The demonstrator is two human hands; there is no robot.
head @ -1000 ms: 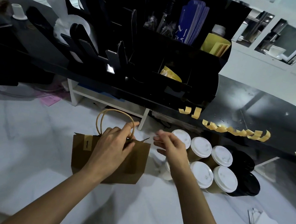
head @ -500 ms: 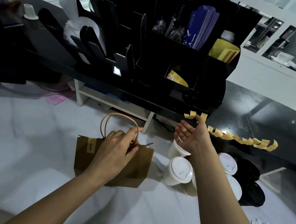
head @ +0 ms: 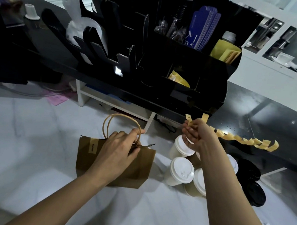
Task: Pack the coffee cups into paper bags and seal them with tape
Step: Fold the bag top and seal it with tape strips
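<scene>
Left hand (head: 120,148) pinches paper bag (head: 114,163) top shut on desk (head: 21,144), beside the cups (head: 182,171); right hand (head: 195,133) pinches a tape strip (head: 190,123) off shelf edge, likely for sealing.

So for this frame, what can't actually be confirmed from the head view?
- Inside of the paper bag: left hand pinches its top shut, so any cups are hidden.
- Print on the bag's tape strip: too small.
- Rear coffee cups: right hand and forearm cover them; no count possible.
- Black-lidded cups: dark, partly covered.
</scene>
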